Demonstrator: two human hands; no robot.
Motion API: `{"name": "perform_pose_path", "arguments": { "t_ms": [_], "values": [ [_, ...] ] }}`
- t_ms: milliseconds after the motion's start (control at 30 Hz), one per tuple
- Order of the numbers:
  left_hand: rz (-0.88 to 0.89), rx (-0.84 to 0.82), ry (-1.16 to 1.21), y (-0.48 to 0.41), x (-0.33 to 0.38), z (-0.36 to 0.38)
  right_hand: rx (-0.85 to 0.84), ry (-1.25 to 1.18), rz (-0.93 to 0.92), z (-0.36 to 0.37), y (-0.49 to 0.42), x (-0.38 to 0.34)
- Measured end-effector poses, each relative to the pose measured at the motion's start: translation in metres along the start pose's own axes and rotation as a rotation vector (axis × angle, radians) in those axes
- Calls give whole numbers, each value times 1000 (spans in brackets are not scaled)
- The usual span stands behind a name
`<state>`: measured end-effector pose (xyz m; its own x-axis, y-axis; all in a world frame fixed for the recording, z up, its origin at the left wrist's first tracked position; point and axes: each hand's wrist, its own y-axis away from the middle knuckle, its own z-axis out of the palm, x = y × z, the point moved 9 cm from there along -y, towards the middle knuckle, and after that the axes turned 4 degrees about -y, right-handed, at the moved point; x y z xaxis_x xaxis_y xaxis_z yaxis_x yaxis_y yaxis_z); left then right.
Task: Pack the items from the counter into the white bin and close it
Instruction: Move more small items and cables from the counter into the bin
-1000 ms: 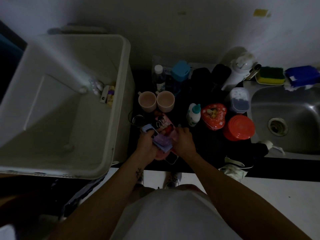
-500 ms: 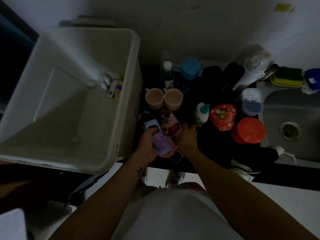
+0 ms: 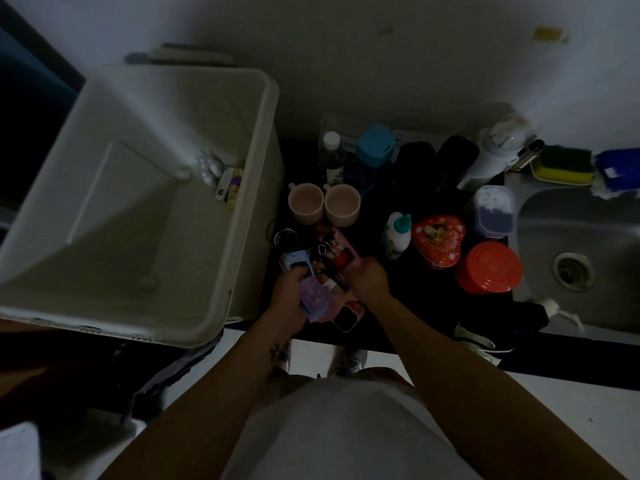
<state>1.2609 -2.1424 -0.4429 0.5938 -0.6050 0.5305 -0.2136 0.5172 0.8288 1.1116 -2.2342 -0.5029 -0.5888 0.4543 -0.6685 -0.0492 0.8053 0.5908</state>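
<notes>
Nearest the person, both hands work over the front edge of the dark counter (image 3: 408, 306). The left hand (image 3: 289, 296) has its fingers curled round a purple case (image 3: 313, 296), held just beside the wall of the white bin (image 3: 251, 216) but not yet over it. The right hand (image 3: 369, 280) is closed on the near end of a pink case (image 3: 341, 252) that lies on the counter; in this dim light it is hard to say whether it lifts or only steadies it. A dark-faced case (image 3: 346, 319) lies below both hands.

Further out, most of the load stands unpacked: two pink cups (image 3: 306, 202), a small white bottle (image 3: 397, 235), a heart-shaped red tin (image 3: 438, 241), a red round container (image 3: 489, 267), a clear tub (image 3: 493, 211), a blue-capped bottle (image 3: 375, 148) and a white flask (image 3: 498, 148).

The bin stands open to the left with only a few small packets (image 3: 221, 178) in its far corner, the floor otherwise bare. Packing looks barely begun: nearly everything has yet to go in, and closing comes last. No lid can be made out with certainty.
</notes>
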Motion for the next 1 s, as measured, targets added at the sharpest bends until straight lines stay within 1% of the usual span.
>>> {"name": "perform_pose_path", "arguments": {
  "t_ms": [100, 233, 400, 633, 733, 833, 1000],
  "values": [
    [12, 6, -14, 2, 0, -3, -7, -124, 12, -1, 2, 0],
    [17, 2, 15, 2, -1, -6, 27, -142, 2, -5, 2, -3],
    [38, 34, 5, 6, 2, -12, 73, -241, -9, -10, 9, -1],
    [17, 11, 46, 1, -7, -12, 192, -179, -189, -36, 40, -10],
    [2, -36, 24, 2, -11, -5, 296, -152, -302, -53, 62, -20],
    [-23, -74, 11, 2, -12, 2, 365, -189, -333, -66, 76, -23],
    [-114, -138, 81, 5, -12, 26, 386, -322, -348, -81, 89, -21]
  ]
}}
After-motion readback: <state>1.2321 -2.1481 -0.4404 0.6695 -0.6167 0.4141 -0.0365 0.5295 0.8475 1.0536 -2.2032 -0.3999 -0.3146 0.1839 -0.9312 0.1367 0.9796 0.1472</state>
